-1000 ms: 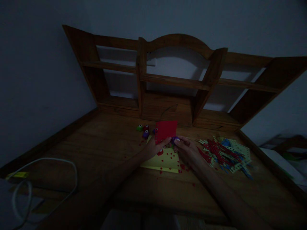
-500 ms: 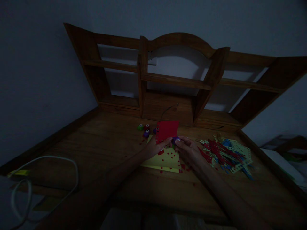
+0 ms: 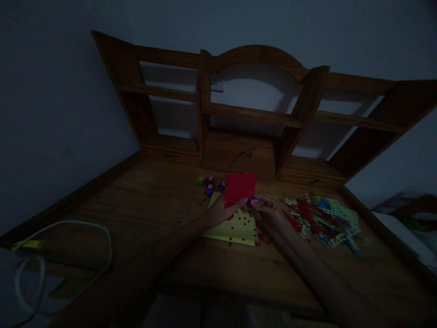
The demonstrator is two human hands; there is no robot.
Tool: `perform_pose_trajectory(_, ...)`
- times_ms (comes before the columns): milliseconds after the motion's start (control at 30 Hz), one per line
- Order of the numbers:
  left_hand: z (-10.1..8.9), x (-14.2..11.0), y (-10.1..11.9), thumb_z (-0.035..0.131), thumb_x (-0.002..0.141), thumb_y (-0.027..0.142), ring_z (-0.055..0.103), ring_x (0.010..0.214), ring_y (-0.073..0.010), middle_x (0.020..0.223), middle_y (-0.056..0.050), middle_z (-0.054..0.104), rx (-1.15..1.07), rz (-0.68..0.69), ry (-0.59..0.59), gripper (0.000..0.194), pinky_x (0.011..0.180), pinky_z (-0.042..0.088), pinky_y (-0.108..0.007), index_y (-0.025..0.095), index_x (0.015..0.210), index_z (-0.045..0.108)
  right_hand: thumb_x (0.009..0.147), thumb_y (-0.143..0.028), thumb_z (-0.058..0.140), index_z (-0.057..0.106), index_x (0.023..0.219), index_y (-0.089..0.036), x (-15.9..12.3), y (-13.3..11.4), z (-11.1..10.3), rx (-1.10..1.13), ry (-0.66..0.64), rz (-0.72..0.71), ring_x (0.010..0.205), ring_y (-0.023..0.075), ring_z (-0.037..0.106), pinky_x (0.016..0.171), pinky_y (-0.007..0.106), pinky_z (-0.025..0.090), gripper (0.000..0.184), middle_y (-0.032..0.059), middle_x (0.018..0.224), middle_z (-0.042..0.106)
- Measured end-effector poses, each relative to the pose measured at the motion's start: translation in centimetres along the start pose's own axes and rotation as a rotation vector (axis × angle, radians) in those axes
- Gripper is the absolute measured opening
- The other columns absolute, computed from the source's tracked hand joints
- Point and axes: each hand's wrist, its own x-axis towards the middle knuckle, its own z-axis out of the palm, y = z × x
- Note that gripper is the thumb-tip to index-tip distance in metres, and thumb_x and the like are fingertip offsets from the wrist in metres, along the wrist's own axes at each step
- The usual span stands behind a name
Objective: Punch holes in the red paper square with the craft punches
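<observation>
My left hand (image 3: 221, 213) grips the lower edge of a red sheet of paper (image 3: 241, 187), held upright with small punched holes along its left side. In my right hand (image 3: 269, 210) is a small purple paper punch (image 3: 252, 202), set at the sheet's lower right corner. Whether the paper lies inside its slot I cannot make out. Beneath both hands lies a yellow sheet (image 3: 218, 231) scattered with small red paper cut-outs (image 3: 244, 223). Beyond my left hand stand a green punch (image 3: 200, 181), a red punch (image 3: 209, 180) and another purple punch (image 3: 209, 189).
A heap of punched red, yellow and blue paper strips (image 3: 324, 218) covers the right of the wooden desk (image 3: 153, 196). A wooden shelf unit (image 3: 252, 119) rises at the back. A white cable (image 3: 109, 246) loops at the left edge. The room is dim.
The red sheet and the purple punch have shifted slightly to the right together with both hands. The red sheet now faces me a little flatter.
</observation>
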Motion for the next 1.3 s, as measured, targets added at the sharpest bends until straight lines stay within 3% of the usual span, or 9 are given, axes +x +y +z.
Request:
perform_pose_trajectory(200, -0.2, 0.2, 0.2, 0.05, 0.087, 0.043, 0.06, 0.068, -0.0156, 0.075, -0.003, 0.066, -0.013, 0.017, 0.035, 0.032, 0.071, 0.049, -0.029, 0.016, 0.075, 0.063, 0.07, -0.033, 0.076, 0.07, 0.091, -0.022, 0.2, -0.1, -0.2, 0.034, -0.07, 0.064, 0.071, 0.0151, 0.059, 0.065, 0.027, 0.045, 0.025, 0.0027, 0.084, 0.068)
perform_pose_trajectory(533, -0.2, 0.4, 0.0, 0.057, 0.083, 0.04, 0.063, 0.079, -0.0179, 0.088, -0.004, 0.07, -0.047, -0.029, 0.239, 0.025, 0.079, 0.049, -0.031, 0.017, 0.086, 0.064, 0.066, -0.031, 0.079, 0.07, 0.093, -0.021, -0.1, -0.1, -0.1, -0.003, -0.042, 0.075, 0.065, 0.0118, 0.059, 0.062, 0.024, 0.047, 0.03, 0.0018, 0.085, 0.068)
perform_pose_trajectory(667, -0.5, 0.6, 0.3, 0.054, 0.085, 0.04, 0.063, 0.075, -0.0175, 0.08, -0.004, 0.069, -0.024, 0.001, 0.243, 0.028, 0.079, 0.049, -0.03, 0.017, 0.073, 0.063, 0.068, -0.028, 0.078, 0.07, 0.093, -0.022, -0.3, -0.2, 0.2, -0.006, -0.07, 0.067, 0.065, 0.0106, 0.059, 0.063, 0.023, 0.047, 0.027, 0.0005, 0.084, 0.068)
perform_pose_trajectory(900, -0.7, 0.8, -0.6, 0.051, 0.087, 0.045, 0.063, 0.072, -0.0184, 0.076, -0.004, 0.069, -0.033, -0.014, 0.228, 0.035, 0.078, 0.048, -0.031, 0.016, 0.071, 0.065, 0.07, -0.026, 0.077, 0.069, 0.096, -0.02, -0.1, 0.3, -0.1, -0.004, -0.099, 0.062, 0.064, 0.0108, 0.059, 0.062, 0.022, 0.047, 0.028, 0.0007, 0.08, 0.068)
perform_pose_trajectory(1067, -0.8, 0.9, -0.6, 0.05, 0.087, 0.046, 0.064, 0.076, -0.0196, 0.078, -0.006, 0.069, -0.066, 0.002, 0.211, 0.038, 0.078, 0.048, -0.031, 0.017, 0.068, 0.065, 0.079, -0.032, 0.069, 0.07, 0.087, -0.018, 0.2, 0.3, -0.4, 0.118, -0.118, 0.099, 0.064, 0.0114, 0.061, 0.063, 0.022, 0.049, 0.016, 0.0023, 0.079, 0.069)
perform_pose_trajectory(1300, -0.8, 0.9, -0.6, 0.049, 0.087, 0.048, 0.063, 0.079, -0.0203, 0.08, -0.005, 0.07, -0.065, -0.047, 0.197, 0.038, 0.08, 0.046, -0.032, 0.018, 0.069, 0.065, 0.087, -0.044, 0.058, 0.066, 0.088, -0.014, 0.6, -0.2, -0.8, 0.241, -0.104, 0.212, 0.058, 0.0123, 0.064, 0.058, 0.021, 0.052, 0.03, 0.0067, 0.076, 0.071)
